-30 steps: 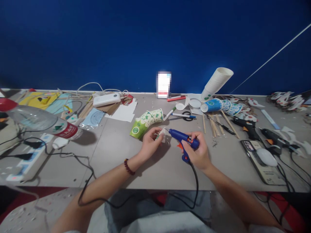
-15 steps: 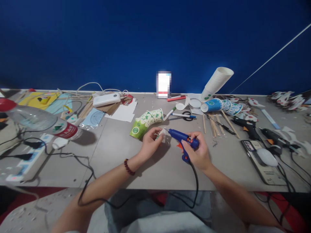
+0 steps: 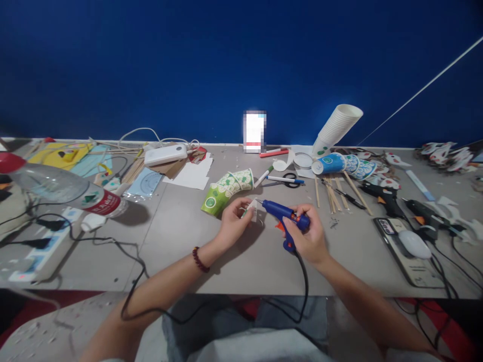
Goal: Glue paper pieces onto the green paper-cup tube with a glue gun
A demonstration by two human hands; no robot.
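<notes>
My right hand [image 3: 310, 232] is wrapped round a blue hot glue gun [image 3: 279, 210], whose nozzle points left. Close to that nozzle, my left hand [image 3: 237, 221] pinches a small white paper piece [image 3: 254, 208]; part of it is hidden by the fingers. Whether the nozzle touches the paper I cannot tell. Just beyond my left hand lies a curved chain of green and white paper cups [image 3: 226, 190], joined end to end. The glue gun's black cord [image 3: 305, 286] hangs down past the table's front edge.
Scissors [image 3: 290, 180] and markers [image 3: 285, 179] lie behind the glue gun. A blue cup chain [image 3: 329, 164], a leaning cup stack [image 3: 337, 128] and wooden sticks [image 3: 332, 196] are at the right, near a phone [image 3: 405, 261]. A bottle [image 3: 64, 186] and power strip [image 3: 49, 246] occupy the left.
Very little differs. The glue gun has shifted a touch to the right, its nozzle slightly farther from the paper piece. My left hand stays where it was.
</notes>
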